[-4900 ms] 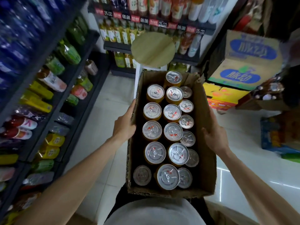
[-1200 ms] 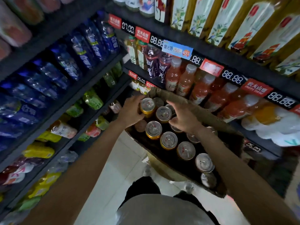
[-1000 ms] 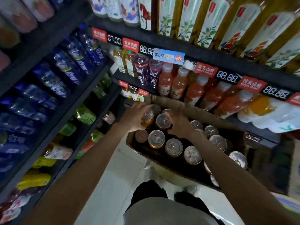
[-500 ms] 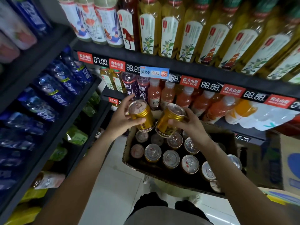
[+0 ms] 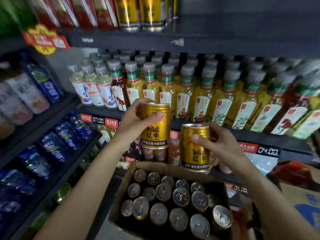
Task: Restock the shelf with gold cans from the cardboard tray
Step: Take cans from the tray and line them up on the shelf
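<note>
Your left hand [image 5: 133,122] grips one gold can [image 5: 155,126] upright at frame centre, and your right hand [image 5: 220,146] grips a second gold can [image 5: 195,148] just right of it and lower. Both hang above the cardboard tray [image 5: 121,191] of cans at lower centre, before the tea bottles [image 5: 183,94]; the top shelf [image 5: 207,40] crosses the upper frame.

Left hand [image 5: 136,122] raised, fingers curled gripping; right hand [image 5: 220,146] lower, likewise; forearms extended.

Cardboard tray [image 5: 124,186]: seventeen gold cans [image 5: 159,213] inside, tops up. Above the tray: two more gold cans, one in each of two hands.
</note>
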